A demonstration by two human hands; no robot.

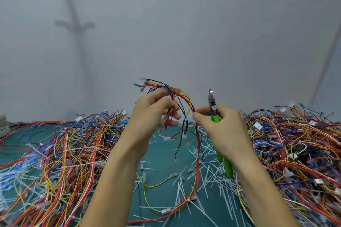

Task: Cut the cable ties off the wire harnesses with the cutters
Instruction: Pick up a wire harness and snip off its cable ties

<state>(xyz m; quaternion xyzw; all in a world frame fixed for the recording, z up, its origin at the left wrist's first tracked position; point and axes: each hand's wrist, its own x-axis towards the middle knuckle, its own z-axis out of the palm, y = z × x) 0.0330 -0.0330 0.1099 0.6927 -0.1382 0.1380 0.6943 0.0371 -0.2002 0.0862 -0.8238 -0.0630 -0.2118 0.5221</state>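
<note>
At the bottom centre of the frame, a green mat (162, 190) is littered with cut white tie strips (208, 175), thickest at lower right of centre. The red and yellow tails of a wire harness (177, 94) trail down onto it.

Higher up, at mid-frame, the left hand (153, 114) has its fingers curled around the upper part of that harness and holds it lifted off the mat. The wires arch over its fingertips. A white cable tie (185, 120) still binds some of the hanging strands.

Just to the right, the right hand (223, 131) grips the green handles of the cutters (212, 103). Its thumb and forefinger reach to the harness's red wires. The blades point straight up, clear of the wires.

Tangled heaps of harnesses flank the hands, a left pile (64, 149) and a right pile (295, 143). Behind them rises a pale grey wall (184, 24).
</note>
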